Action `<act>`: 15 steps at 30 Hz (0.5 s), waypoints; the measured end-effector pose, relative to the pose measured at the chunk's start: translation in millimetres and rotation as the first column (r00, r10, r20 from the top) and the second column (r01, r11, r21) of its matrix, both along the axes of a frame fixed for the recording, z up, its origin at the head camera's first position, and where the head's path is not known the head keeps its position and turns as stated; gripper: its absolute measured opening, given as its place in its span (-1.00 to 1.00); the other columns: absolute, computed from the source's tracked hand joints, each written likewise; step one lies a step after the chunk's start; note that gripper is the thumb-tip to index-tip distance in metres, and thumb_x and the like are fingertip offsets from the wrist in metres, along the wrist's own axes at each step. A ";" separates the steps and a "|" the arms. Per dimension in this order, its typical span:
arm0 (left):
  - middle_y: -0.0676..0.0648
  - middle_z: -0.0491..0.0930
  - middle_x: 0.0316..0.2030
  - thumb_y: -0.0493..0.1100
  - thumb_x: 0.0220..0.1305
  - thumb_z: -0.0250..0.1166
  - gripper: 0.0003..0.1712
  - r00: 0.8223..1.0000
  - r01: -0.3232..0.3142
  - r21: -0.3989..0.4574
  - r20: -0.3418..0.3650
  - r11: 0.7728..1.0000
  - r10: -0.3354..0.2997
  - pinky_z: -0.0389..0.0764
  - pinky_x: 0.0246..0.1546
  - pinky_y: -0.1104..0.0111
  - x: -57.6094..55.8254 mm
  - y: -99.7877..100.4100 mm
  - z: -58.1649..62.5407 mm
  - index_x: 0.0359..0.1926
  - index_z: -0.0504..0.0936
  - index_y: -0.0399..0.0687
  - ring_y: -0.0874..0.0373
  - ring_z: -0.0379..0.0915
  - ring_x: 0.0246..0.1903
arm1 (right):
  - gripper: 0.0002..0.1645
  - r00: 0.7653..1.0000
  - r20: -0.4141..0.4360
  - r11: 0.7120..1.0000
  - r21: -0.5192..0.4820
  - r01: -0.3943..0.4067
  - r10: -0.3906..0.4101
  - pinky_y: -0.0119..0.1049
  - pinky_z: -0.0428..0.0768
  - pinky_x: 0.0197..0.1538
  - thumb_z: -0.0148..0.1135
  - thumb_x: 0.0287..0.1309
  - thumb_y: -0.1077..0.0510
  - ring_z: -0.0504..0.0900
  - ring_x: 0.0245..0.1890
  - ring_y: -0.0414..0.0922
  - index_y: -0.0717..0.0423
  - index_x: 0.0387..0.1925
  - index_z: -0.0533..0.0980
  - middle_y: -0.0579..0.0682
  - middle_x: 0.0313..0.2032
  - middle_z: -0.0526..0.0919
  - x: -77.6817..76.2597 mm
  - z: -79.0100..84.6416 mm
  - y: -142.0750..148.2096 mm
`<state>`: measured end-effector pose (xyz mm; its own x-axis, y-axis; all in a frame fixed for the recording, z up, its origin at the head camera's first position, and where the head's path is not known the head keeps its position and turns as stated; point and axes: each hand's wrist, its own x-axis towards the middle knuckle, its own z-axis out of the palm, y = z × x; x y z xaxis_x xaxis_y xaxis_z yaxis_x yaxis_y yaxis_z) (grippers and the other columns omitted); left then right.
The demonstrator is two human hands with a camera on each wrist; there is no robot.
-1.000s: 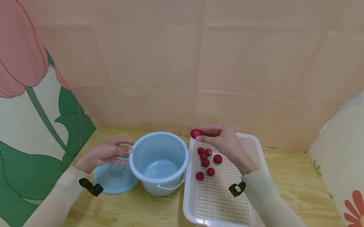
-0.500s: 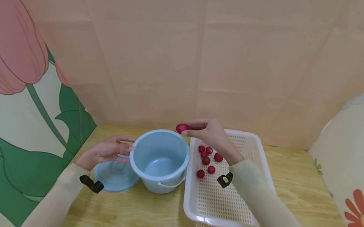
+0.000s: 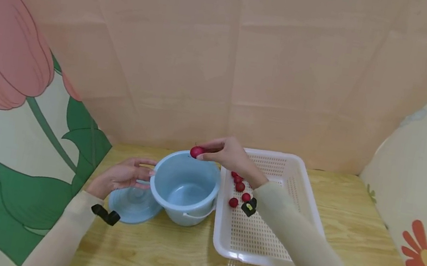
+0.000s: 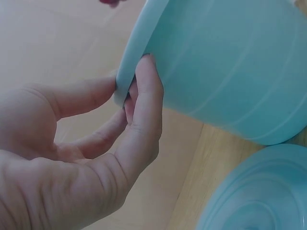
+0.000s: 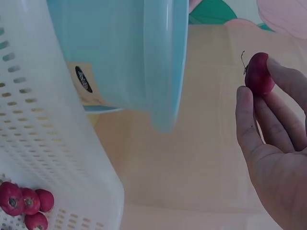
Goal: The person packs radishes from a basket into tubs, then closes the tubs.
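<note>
My right hand (image 3: 231,155) pinches a red radish (image 3: 197,151) between thumb and fingers, above the far rim of the light blue bucket (image 3: 180,215). A thin root sticks out from the radish (image 5: 259,74) in the right wrist view. My left hand (image 3: 124,176) grips the bucket's left rim; in the left wrist view its thumb (image 4: 88,96) presses one side of the rim and the fingers curl under the other. Several more radishes (image 3: 240,186) lie in the white perforated basket (image 3: 221,240), partly hidden by the right forearm.
A round blue lid (image 3: 132,207) lies on the wooden table (image 3: 161,258), left of the bucket and below the left hand. The basket stands close against the bucket's right side, where the white handle (image 3: 198,216) hangs down. A peach-coloured backdrop (image 3: 180,77) rises behind the table.
My right hand has carried the radish leftward, from over the basket's far left corner to over the bucket's far rim. The left hand has kept its hold on the bucket.
</note>
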<state>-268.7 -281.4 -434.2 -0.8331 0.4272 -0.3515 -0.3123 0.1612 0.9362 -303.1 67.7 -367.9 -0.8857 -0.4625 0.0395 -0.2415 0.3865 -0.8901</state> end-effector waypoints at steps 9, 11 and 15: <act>-0.04 0.74 -0.02 -0.24 0.53 0.24 -0.32 1.000 -0.009 -0.014 0.012 1.000 0.009 0.81 -0.05 0.22 0.8 -5.8 1.6 0.53 0.21 -0.28 0.12 0.73 -0.05 | -0.59 0.998 -0.013 0.998 -0.005 -0.059 0.059 -0.23 0.75 0.13 0.62 0.13 0.00 0.81 0.00 -0.17 -0.09 0.04 0.78 -0.06 -0.02 0.85 2.2 0.6 -27.9; -0.06 0.73 0.01 -0.24 0.53 0.24 -0.32 1.000 -0.003 -0.013 0.013 1.000 0.003 0.80 -0.04 0.21 0.6 -8.0 0.8 0.53 0.22 -0.28 0.09 0.73 -0.02 | -0.58 0.997 -0.023 0.997 -0.005 -0.080 0.080 -0.24 0.76 0.12 0.61 0.13 0.01 0.81 -0.02 -0.17 -0.07 0.04 0.78 -0.05 -0.03 0.86 3.2 0.1 -33.9; -0.05 0.74 0.02 -0.24 0.54 0.24 -0.32 1.000 0.005 -0.009 0.016 1.000 -0.005 0.80 -0.03 0.20 -0.8 -11.4 -0.7 0.54 0.22 -0.26 0.10 0.73 -0.01 | -0.57 0.994 -0.037 0.994 -0.004 -0.108 0.107 -0.27 0.76 0.09 0.62 0.12 0.02 0.82 -0.06 -0.19 -0.04 0.05 0.78 -0.05 -0.05 0.86 4.1 -3.0 -45.9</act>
